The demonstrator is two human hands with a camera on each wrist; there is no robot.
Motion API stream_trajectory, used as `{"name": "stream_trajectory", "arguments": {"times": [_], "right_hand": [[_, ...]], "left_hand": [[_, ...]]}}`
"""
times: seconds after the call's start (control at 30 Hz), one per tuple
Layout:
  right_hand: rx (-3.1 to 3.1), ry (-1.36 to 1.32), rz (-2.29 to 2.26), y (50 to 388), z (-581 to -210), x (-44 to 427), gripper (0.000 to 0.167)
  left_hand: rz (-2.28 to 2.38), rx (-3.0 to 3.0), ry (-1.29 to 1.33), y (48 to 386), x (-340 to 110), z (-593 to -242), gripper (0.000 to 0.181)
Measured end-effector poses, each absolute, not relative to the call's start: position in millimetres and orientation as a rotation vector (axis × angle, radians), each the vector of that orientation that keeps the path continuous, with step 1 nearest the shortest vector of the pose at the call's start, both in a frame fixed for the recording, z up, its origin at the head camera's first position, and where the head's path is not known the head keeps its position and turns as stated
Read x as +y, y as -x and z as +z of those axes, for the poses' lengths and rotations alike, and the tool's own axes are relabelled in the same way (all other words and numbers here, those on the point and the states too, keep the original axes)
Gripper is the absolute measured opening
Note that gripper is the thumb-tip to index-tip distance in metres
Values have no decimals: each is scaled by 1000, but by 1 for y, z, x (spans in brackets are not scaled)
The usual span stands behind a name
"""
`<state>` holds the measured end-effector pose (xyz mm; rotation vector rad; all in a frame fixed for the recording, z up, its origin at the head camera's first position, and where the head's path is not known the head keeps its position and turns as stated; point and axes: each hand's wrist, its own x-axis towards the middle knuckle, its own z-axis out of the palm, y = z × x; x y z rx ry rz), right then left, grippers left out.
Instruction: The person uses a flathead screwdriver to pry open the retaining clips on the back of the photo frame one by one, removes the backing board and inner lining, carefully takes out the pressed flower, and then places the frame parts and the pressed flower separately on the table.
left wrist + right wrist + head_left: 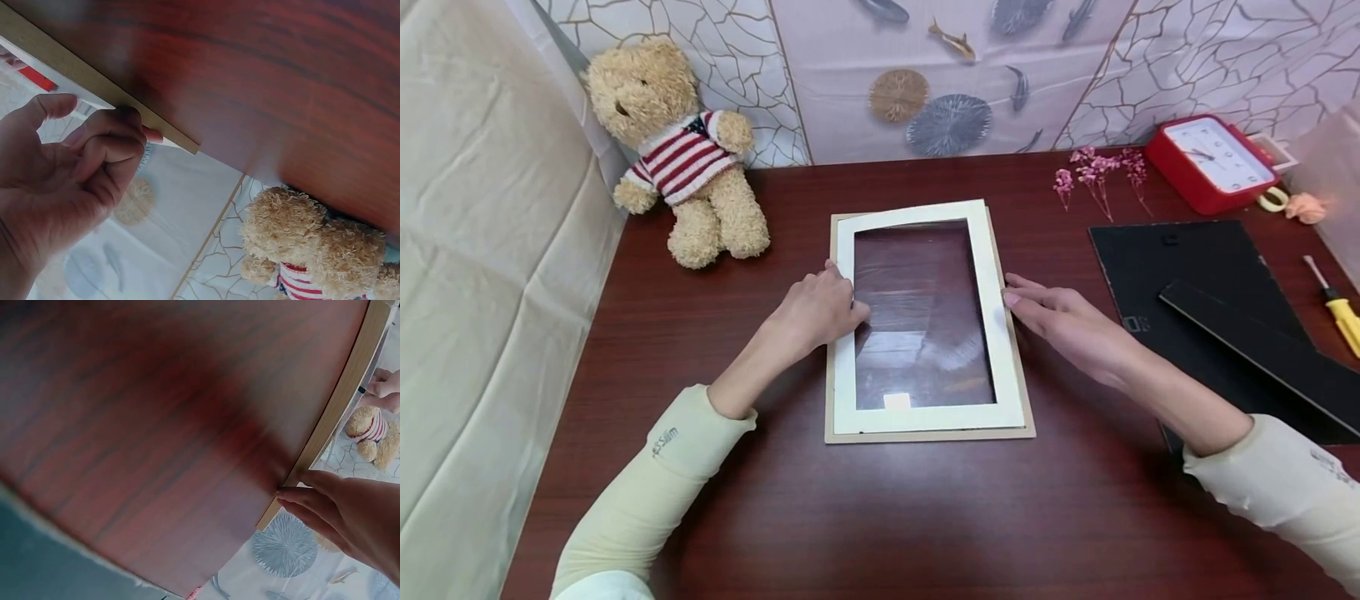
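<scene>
A picture frame [930, 437] with a thin tan wooden edge lies flat on the table. On it sits a white mat [925, 418] around a clear sheet [917, 317] that reflects light. The mat's far edge bows upward slightly. My left hand [816, 310] holds the frame's left side, fingers curled against the wooden edge [94, 78] and thumb over the mat. At the right side, my right hand [1067, 325] touches the edge with nearly straight fingers; the right wrist view shows its fingertips [290, 494] against the wood [337, 409].
A black backing board [1187, 250] with a stand leg [1255, 350] lies at the right. Beyond are a yellow screwdriver [1341, 312], a red clock [1213, 162] and pink dried flowers [1097, 175]. A teddy bear [685, 158] sits at the back left.
</scene>
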<state>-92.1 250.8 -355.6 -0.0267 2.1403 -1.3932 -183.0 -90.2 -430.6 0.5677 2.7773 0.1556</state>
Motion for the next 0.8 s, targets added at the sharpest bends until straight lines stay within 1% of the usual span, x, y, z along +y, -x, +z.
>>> {"name": "stream_trajectory", "arguments": {"times": [0.13,0.3,0.4,0.47,0.57,0.63,0.7,0.8], "right_hand": [[2148,16,-1429,93,-355,250,64],[2295,17,-1384,95,-353,248,56],[2438,73,-1304,95,-350,246,44],[2439,95,-1336,96,-348,246,37],[2356,111,-1428,96,-345,246,27],[2293,103,-1488,97,-344,248,25],[2290,100,-1495,96,-343,252,25],[2310,88,-1515,94,-342,262,23]], "left_hand": [[196,2763,-554,183,-90,-427,41],[203,2772,-567,183,-90,-428,45],[181,2786,-570,182,-89,-430,52],[161,2798,-568,182,-89,-430,57],[134,2794,-532,181,-89,-429,74],[122,2789,-486,180,-90,-427,85],[124,2793,-448,176,-90,-417,92],[177,2862,-460,169,-91,-402,92]]}}
